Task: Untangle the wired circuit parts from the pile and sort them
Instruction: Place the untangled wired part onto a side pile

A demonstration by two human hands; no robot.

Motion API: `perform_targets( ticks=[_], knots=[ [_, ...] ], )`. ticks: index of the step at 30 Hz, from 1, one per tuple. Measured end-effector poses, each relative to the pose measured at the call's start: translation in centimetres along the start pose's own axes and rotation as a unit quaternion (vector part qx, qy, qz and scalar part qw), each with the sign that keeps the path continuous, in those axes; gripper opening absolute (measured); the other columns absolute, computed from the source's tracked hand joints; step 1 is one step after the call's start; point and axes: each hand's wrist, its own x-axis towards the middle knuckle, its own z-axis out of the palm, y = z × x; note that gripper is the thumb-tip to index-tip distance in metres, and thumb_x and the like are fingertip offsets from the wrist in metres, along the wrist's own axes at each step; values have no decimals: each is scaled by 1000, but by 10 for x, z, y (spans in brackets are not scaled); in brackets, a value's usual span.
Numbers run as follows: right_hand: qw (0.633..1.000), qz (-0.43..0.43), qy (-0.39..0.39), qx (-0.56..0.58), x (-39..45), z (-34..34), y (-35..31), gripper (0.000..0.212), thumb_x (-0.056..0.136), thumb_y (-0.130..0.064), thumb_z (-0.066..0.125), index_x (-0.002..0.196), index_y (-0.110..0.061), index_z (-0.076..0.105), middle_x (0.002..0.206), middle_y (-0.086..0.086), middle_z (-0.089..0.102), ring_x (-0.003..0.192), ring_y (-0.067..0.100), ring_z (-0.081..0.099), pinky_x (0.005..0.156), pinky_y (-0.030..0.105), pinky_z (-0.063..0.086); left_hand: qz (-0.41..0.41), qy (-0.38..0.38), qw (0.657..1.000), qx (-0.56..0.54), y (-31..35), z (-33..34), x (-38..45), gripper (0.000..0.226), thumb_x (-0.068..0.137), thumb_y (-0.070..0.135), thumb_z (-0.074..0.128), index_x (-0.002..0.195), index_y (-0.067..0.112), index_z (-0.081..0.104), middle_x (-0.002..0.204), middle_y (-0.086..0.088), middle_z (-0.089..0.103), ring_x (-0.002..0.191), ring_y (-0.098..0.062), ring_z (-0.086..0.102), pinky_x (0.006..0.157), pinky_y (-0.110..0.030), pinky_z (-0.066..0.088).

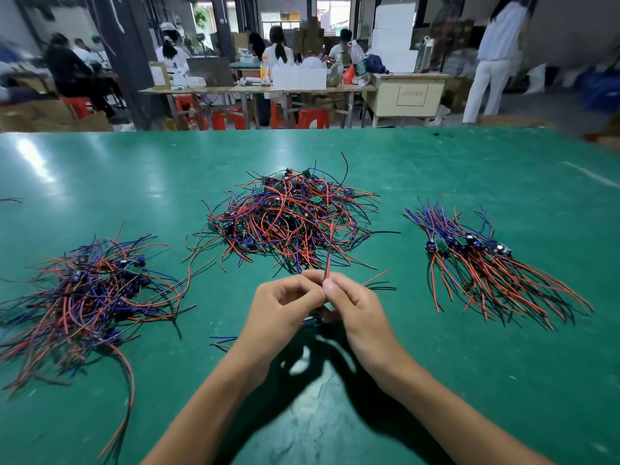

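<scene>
The left hand (285, 308) and right hand (355, 310) meet fingertip to fingertip above the green table (436, 182), fingers curled in tight — both pinch one wired part (327, 266), whose red and black leads rise from between the thumbs toward the heap beyond. What hangs below the fingers is shadowed; it may be the part's small board, though I cannot tell.

Just past the hands lies the tangled central pile (288, 223) of red, blue and black wires with small green boards showing near its far edge. To the left sits a looser, blurred left heap (87, 290). Well apart on the right lies the sorted bundle (486, 260) — its components in a row, blue leads pointing away, red and black ones fanned toward the near edge.

Behind, a cream desk (406, 95) bears a framed label, its writing too small to read.
</scene>
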Motion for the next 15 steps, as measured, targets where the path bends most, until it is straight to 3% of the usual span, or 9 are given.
perform_targets(
  ticks=[3, 6, 8, 11, 15],
  knots=[
    [1000, -10, 25, -2, 1, -1, 1, 30, 106, -5, 43, 105, -11, 72, 99, 6, 74, 91, 12, 66, 73, 25, 54, 0, -16, 1000, 2, -2, -1, 2, 24, 88, -3, 67, 65, 2, 70, 92, 5, 78, 72, -8, 67, 64, -17, 53],
    [996, 5, 94, 8, 9, -9, -5, 33, 105, -6, 39, 94, -11, 70, 96, 6, 74, 82, 14, 62, 71, 39, 54, 12, -57, 997, 54, -4, 0, 2, 15, 79, 5, 74, 64, 6, 71, 71, -6, 73, 67, -11, 66, 65, -19, 52],
    [987, 22, 159, 20, 17, -22, -11, 34, 103, -6, 38, 88, -16, 68, 88, -8, 75, 71, 8, 61, 63, 31, 50, 10, -97, 990, 99, -5, 3, -1, 10, 75, 16, 73, 67, 9, 72, 64, -8, 71, 60, -13, 64, 62, -19, 47],
    [968, 62, 228, 89, 23, -43, -19, 31, 102, -11, 39, 84, -22, 62, 83, -10, 76, 64, 6, 61, 54, 21, 45, 3, -138, 979, 147, -6, 6, -5, 15, 74, 24, 70, 72, 9, 71, 61, -4, 71, 57, -13, 56, 57, -24, 38],
    [953, 133, 167, 214, 25, -57, -19, 25, 103, -21, 41, 85, -25, 57, 86, -8, 76, 69, 10, 60, 65, 28, 41, 9, -151, 975, 163, -2, 8, -9, 15, 77, 22, 70, 73, 8, 71, 62, -3, 71, 57, -14, 51, 55, -26, 35]
  ],
)
